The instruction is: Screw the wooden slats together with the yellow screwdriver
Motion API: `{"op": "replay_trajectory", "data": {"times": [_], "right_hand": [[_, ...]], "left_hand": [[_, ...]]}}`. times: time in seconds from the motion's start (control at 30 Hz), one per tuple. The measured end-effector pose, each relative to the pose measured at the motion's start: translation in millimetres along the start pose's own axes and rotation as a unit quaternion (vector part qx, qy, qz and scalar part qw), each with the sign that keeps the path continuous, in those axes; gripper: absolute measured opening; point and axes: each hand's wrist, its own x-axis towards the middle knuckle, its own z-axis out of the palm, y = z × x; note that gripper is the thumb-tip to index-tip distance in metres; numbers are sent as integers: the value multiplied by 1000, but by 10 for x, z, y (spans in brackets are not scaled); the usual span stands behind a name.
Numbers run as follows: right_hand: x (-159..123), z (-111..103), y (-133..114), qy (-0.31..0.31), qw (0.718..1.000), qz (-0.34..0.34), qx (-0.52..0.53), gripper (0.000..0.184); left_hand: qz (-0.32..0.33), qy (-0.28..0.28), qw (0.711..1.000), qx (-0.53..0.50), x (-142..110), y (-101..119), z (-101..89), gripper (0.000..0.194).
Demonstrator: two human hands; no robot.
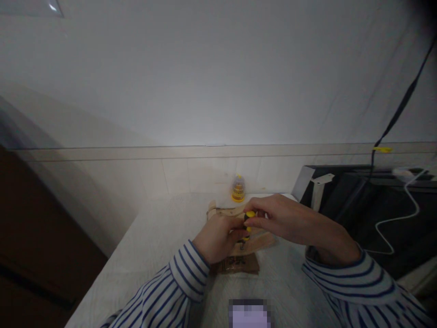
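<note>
Brown packet (243, 264) near. Left hand (218, 235), fingers pinching lower part of yellow-black tool (250, 214). Tool between hands, axis upright or near-far, unclear which. Right hand (282, 217) nearer yellow-capped end, fingertips gripping there. Yellow-based container (238, 189) far.

I count two hands, one left hand (220, 234) and one right hand (278, 218), and two striped sleeves (190, 271). There's at least one yellow-and-black piece (250, 214); the fingers hide whether there are more. I see one clear-domed container (238, 190), one covered table (143, 246), one black cord (406, 98), one yellow tie (383, 149) and at least one white cord (418, 208). The brown wrappings (241, 264) overlap too much for me to number.
</note>
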Motion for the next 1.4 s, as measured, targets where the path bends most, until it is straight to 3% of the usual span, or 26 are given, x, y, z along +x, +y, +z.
{"op": "replay_trajectory", "data": {"times": [0.23,0.57,0.77,0.93,1.4], "right_hand": [[10,5,9,0,1000,-5,-7,21],[12,16,-48,7,1000,8,-4,26],[-16,12,-66,24,1000,-14,-6,33],[-39,-14,-72,12,999,-35,7,21],[-45,8,-32,17,999,-11,-30,23]], "left_hand": [[-7,-1,1000,-25,-3,22,-9,15],[-85,32,996,-23,0,-51,68,14],[-62,34,997,3,-4,-13,47,12],[-44,38,998,19,-5,0,28,8],[-10,7,1000,24,-15,38,-6,13]]}}
